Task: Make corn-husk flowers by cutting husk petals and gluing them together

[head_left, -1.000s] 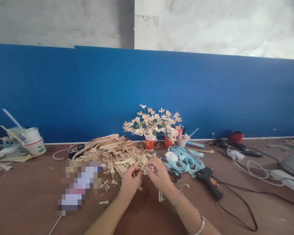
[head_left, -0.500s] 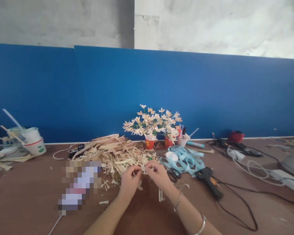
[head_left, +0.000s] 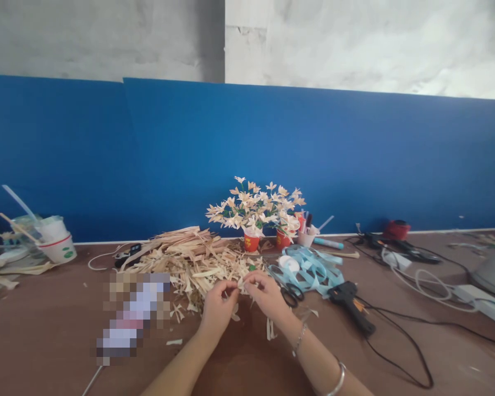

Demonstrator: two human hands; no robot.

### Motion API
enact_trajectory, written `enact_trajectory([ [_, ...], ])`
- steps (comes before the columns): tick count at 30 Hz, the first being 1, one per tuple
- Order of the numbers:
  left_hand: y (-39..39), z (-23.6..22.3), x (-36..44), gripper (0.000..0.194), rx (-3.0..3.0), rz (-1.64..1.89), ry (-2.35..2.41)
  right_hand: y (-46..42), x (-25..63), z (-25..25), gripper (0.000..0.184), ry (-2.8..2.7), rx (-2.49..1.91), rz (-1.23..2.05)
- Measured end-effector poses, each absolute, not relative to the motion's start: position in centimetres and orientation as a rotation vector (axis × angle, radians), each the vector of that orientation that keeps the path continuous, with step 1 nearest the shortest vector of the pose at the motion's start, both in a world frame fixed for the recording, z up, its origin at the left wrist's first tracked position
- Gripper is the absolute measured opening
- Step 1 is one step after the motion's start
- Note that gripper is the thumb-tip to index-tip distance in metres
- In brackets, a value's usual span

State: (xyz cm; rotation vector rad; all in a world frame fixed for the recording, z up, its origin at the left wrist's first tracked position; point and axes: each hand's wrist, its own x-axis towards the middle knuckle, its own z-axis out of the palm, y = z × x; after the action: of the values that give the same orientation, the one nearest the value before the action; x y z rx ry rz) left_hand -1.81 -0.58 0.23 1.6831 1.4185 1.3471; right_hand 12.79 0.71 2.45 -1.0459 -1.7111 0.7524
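My left hand (head_left: 219, 304) and my right hand (head_left: 265, 295) meet fingertip to fingertip above the table. Both are closed in a pinch on a small pale strip of husk (head_left: 241, 284), mostly covered by the fingers. Just beyond them spreads a heap of dried husk pieces (head_left: 206, 269), cream and tan. A small green bit (head_left: 252, 268) shows at the heap's right side. Black-handled scissors (head_left: 292, 295) lie right beside my right hand, their blades hidden. Behind the heap, pale husk flowers (head_left: 258, 206) stand in red paper cups (head_left: 251, 242).
Light blue ribbon (head_left: 313, 267) lies in a tangle to the right. A black glue gun (head_left: 352, 309) with its cord sits nearer. On the left are a pixelated object (head_left: 134, 316) and a white cup (head_left: 60, 246). A blue partition (head_left: 247, 143) closes off the back.
Both hands keep almost the same pose, pinching at the same spot. The view has shifted very slightly; nothing on the table has visibly moved.
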Motion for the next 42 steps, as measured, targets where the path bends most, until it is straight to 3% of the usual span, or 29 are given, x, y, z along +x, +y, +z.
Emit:
enact_trajectory([
  [42, -0.84, 0.92, -1.42, 0.011, 1.506, 1.34, 1.269, 0.48, 12.61, 2.87, 0.018, -1.67, -1.113, 0.777],
])
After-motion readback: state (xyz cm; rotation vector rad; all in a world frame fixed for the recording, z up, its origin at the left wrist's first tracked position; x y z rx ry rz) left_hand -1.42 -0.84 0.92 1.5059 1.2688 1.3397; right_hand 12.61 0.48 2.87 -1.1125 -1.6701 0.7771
